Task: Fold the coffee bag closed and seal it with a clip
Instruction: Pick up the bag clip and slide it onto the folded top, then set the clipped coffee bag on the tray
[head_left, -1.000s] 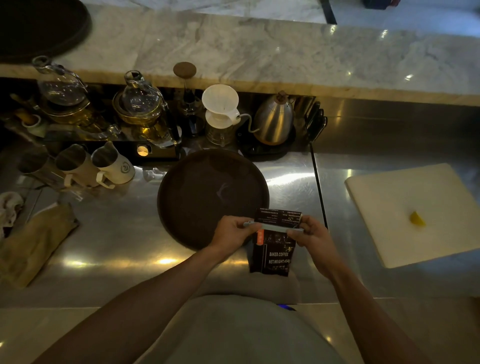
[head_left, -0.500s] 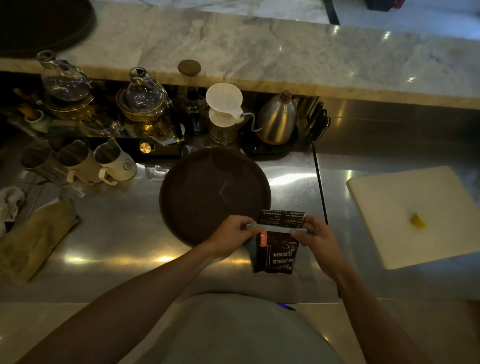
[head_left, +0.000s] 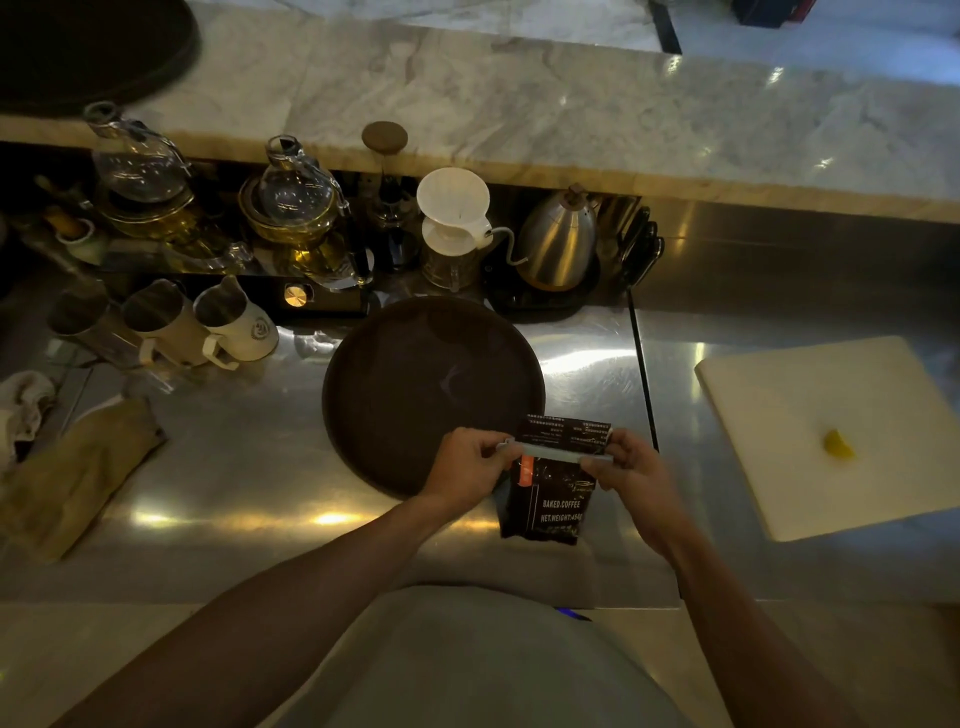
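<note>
A black coffee bag (head_left: 545, 499) printed "BAKED COFFEE" stands upright on the steel counter, just in front of me. Its top flap (head_left: 566, 430) is folded over. A long pale clip (head_left: 553, 453) lies across the fold from side to side. My left hand (head_left: 465, 462) pinches the clip's left end and the bag's left edge. My right hand (head_left: 631, 470) grips the clip's right end at the bag's right edge.
A round dark tray (head_left: 415, 395) lies right behind the bag. Behind it stand a white dripper (head_left: 452, 218), a steel kettle (head_left: 558, 241), glass pots and three pitchers (head_left: 156, 325). A white cutting board (head_left: 841, 431) with a yellow piece lies right; cloths (head_left: 72, 473) lie left.
Both hands keep their hold on the clip and the bag. The bag and hands sit a little lower and nearer to me than one second ago; the view has also shifted slightly.
</note>
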